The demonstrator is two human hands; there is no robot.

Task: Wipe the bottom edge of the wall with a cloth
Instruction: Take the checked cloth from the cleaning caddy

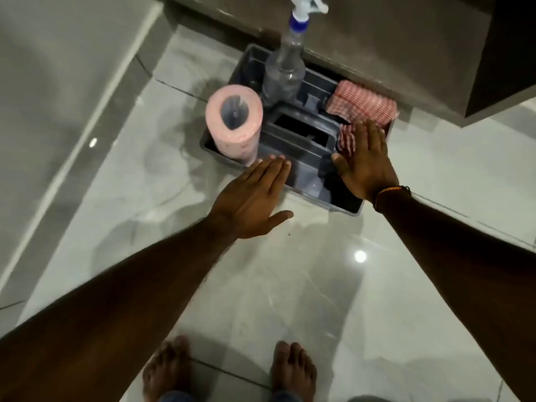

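A red-and-white checked cloth [362, 104] lies folded in the right end of a grey plastic caddy [298, 169] on the floor. My right hand [364, 161] hovers flat over the near part of that cloth, fingers spread, holding nothing. My left hand [255, 198] is stretched out palm down at the caddy's near rim, also with nothing in it. The wall's bottom edge [348, 63] runs as a dark skirting strip just behind the caddy.
A pink paper roll [233, 123] stands in the caddy's left end and a clear spray bottle [285, 65] at its back. Glossy pale floor tiles [290, 285] surround it. My bare feet [229, 369] stand below. Another wall base [87, 117] runs along the left.
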